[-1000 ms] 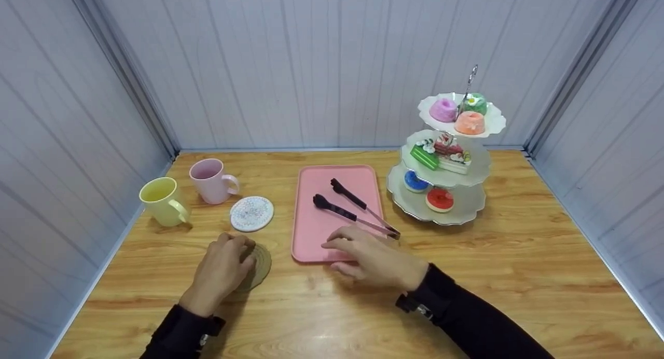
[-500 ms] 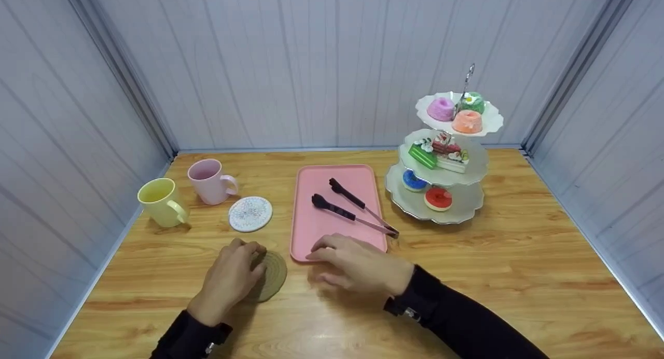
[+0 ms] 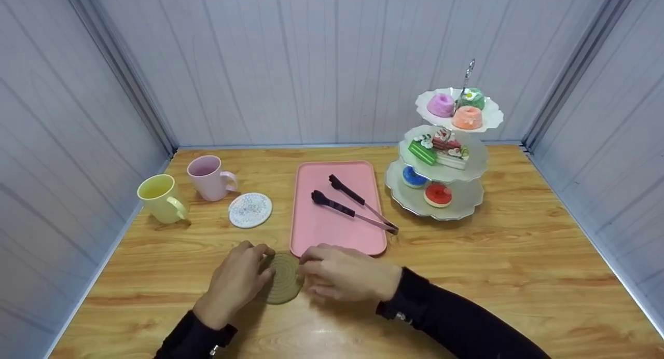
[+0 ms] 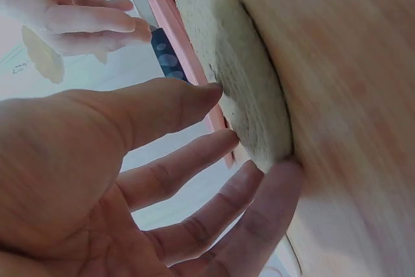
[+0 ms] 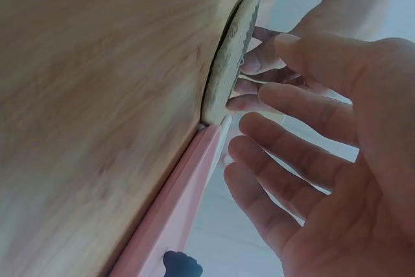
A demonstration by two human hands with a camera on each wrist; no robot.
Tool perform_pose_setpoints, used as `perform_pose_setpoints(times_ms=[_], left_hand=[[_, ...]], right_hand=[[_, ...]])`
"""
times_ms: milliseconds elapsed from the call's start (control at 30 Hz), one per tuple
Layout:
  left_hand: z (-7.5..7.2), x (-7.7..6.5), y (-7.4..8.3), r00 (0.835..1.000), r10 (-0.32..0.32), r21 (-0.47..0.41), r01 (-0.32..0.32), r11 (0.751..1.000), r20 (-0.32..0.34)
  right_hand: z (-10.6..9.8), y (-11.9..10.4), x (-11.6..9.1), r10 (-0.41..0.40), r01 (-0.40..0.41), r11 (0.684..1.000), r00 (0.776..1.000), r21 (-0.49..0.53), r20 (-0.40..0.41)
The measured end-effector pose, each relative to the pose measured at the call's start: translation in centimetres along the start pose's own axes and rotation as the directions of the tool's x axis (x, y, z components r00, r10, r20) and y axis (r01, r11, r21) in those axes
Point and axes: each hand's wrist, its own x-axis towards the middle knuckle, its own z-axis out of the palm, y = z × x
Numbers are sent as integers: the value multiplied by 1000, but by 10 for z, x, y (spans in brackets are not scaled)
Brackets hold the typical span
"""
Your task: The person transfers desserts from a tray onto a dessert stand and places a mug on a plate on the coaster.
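A round tan woven coaster (image 3: 284, 281) lies on the wooden table, just off the near left corner of a pink tray (image 3: 316, 232). My left hand (image 3: 236, 278) has it at its left side. In the left wrist view the thumb presses on the coaster's top face, with the bent fingers (image 4: 249, 192) along its edge. At the opposite side is my right hand (image 3: 345, 276), fingertips close to the coaster's right rim. Seen from the right wrist, those fingers (image 5: 279, 141) are spread and hold nothing. Black-ended metal tongs (image 3: 337, 208) lie spread across the tray.
Yellow (image 3: 161, 201) and pink mugs (image 3: 210, 180) stand at the left, beside a white speckled coaster (image 3: 250, 210). Back right, a three-tier stand (image 3: 410, 203) carries small cakes, cake slices and doughnuts. Pale panel walls (image 3: 311, 63) enclose the table's back and sides.
The tan coaster has slid right with my left hand, toward the tray's near corner. My right hand has come left and nearer, off the tray to the coaster's right rim.
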Motion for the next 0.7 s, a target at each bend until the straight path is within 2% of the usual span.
perform_pose_setpoints(times_ms=[267,533,700], left_hand=[[-1,-3,5,1000,13,-3,-13,1000,15],[4,-6,14,997,79,-60,-79,995,-4],[8,-13,16,995,94,-90,-95,991,-15]], right_hand=[[3,-5,4,-18,17,999,999,29,45],[5,-5,-1,-73,76,996,995,-42,71],[8,-8,-7,-48,50,999,995,-17,89]])
